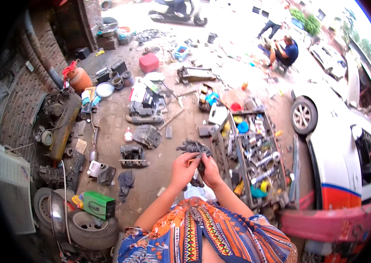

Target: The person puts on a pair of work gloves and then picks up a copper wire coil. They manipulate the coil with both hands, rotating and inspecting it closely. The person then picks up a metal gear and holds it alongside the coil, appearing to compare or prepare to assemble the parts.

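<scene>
Both of my hands are raised in front of my body, close together. They pinch a crumpled dark grey work glove, whose knit-looking, finger-like ends stick out above and to the left. My left hand has its fingertips closed on the near left side. On the other side, my right hand grips it with bent fingers, and part of the dark fabric hangs between the two hands. Just to the right stands a metal parts rack filled with wrenches, sockets and other tools.
A white car stands to the right, beside a pink bumper. Engine parts lie on the floor ahead. At left are tyres, a green box and an orange gas cylinder. Another person sits farther off.
</scene>
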A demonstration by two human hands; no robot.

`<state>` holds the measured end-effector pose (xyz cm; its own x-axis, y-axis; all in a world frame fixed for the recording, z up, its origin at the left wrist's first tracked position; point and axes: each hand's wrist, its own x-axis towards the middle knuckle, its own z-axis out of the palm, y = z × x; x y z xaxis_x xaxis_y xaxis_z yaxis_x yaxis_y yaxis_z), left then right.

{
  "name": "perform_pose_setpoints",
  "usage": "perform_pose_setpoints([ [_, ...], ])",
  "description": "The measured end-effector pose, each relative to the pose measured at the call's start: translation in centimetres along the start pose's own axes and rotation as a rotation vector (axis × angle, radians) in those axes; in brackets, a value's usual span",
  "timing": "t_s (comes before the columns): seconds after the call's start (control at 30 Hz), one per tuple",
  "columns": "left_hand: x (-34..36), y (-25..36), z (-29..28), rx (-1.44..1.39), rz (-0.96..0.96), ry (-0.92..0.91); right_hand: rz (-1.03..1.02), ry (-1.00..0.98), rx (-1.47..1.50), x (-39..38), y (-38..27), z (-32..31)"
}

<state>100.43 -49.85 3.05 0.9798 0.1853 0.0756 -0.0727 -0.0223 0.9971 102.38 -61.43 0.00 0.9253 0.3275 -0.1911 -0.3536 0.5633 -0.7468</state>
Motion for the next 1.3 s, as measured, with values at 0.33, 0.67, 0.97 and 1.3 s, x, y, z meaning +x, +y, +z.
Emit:
perform_pose_setpoints([
  [0.33,12.8,0.2,2.3,-0.017,-0.149,0.107,-0.022,-0.202,-0.398,14.5,-5.6,-1.8],
  [0.67,20.1,-3.8,4.0,-0.092,-0.101,0.314,-0.394,-0.064,-0.963,19.8,-8.1,-3.0],
  [0.97,22.5,-2.4,5.0,0.022,-0.027,0.067,-0.362,0.088,-0.866,20.6,-11.5,-2.7],
  [1.3,25.5,-1.8,2.3,-0.654,-0.281,0.185,-0.362,0.219,-0.753,25.1,-10.8,-2.5],
])
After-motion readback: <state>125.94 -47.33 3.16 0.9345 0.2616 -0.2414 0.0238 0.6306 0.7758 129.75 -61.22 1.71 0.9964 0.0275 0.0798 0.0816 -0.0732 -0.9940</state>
